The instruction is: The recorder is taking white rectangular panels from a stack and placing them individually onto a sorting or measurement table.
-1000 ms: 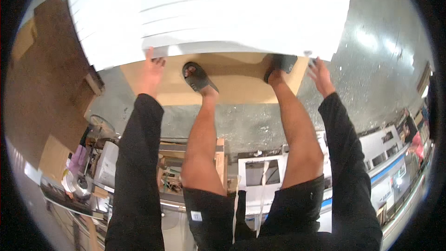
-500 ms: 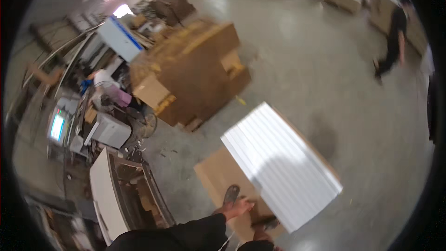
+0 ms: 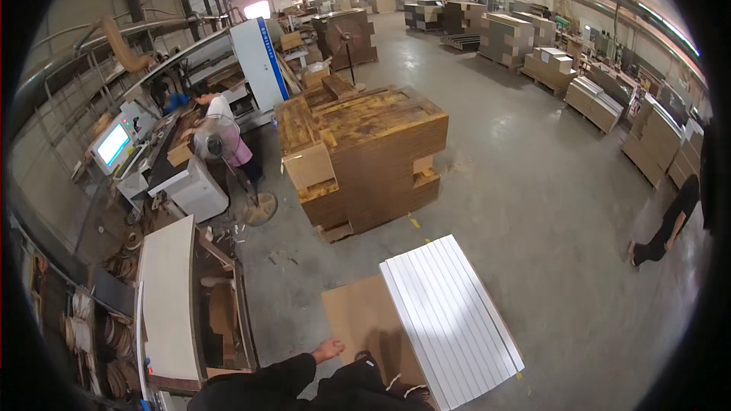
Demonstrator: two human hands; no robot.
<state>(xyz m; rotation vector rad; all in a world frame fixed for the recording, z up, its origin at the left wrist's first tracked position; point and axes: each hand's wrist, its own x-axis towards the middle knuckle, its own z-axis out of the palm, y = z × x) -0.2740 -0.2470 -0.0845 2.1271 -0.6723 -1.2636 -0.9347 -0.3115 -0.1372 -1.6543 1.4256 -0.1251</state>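
My left hand (image 3: pixel 329 349) reaches out from a black sleeve, low in the picture. Its fingers are loosely extended, and nothing shows in them. Below it lies a brown cardboard sheet (image 3: pixel 358 306) on the floor, apart from the hand. To the right, a stack of long white strips (image 3: pixel 449 312), laid side by side, covers part of the cardboard. My sandalled feet are by the cardboard, close to the strips. My right hand is outside the picture.
A large stack of brown boards (image 3: pixel 381 175) stands ahead. At left are a white-topped bench (image 3: pixel 171 289), a fan (image 3: pixel 255 209) and a machine with a lit screen (image 3: pixel 113 143), where a person (image 3: pixel 227 125) bends over. Another person (image 3: pixel 674 217) walks at right, near stacked panels (image 3: pixel 594 103).
The view has lifted and shows more of the hall. My left hand has drawn back leftward from beside the white strips. The walking person appears lower at the right.
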